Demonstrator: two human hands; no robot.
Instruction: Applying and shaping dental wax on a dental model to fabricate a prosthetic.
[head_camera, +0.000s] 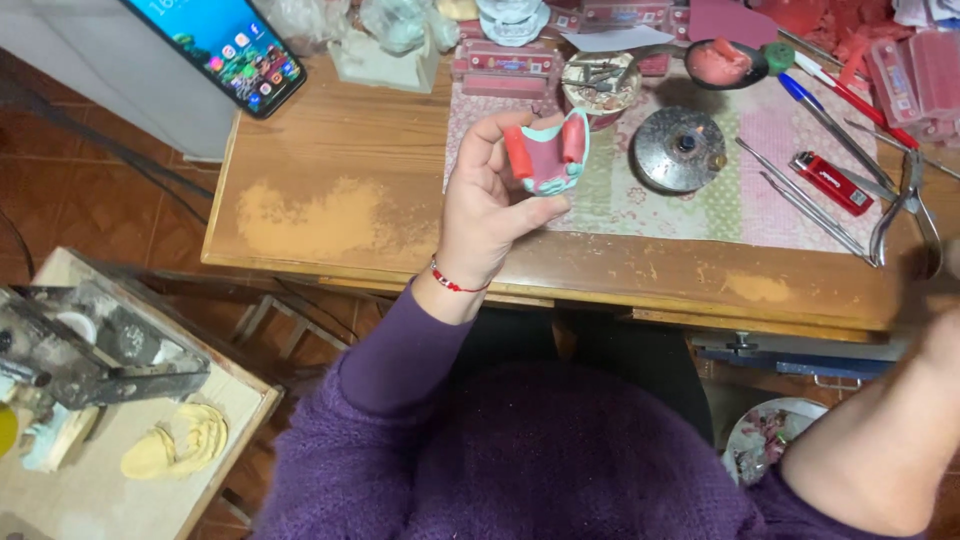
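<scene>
The left hand (487, 200) is raised above the near edge of the wooden table (330, 215), its fingers and thumb closed around a small dental model (548, 152): a curved, horseshoe-like piece in matte pale teal with a pink middle and two glossy red wax ridges along its sides. A thin red string bracelet (455, 284) circles the wrist, above a fuzzy purple knit sleeve (400, 350). The right hand lies out of view past the right edge; only a bare forearm (880, 440) shows, so whether it is open or closed cannot be told. The table's varnish is worn to pale, dusty patches. On it lies a faded floral cloth (690, 200), carrying a round, dull metal burner (680, 150), a red plastic lighter (832, 183), slim steel instruments (800, 195), and shiny pliers (905, 205). A dark bowl of pink wax (722, 62) sits further back. A smartphone (225, 45) with a lit screen leans at the far left.
</scene>
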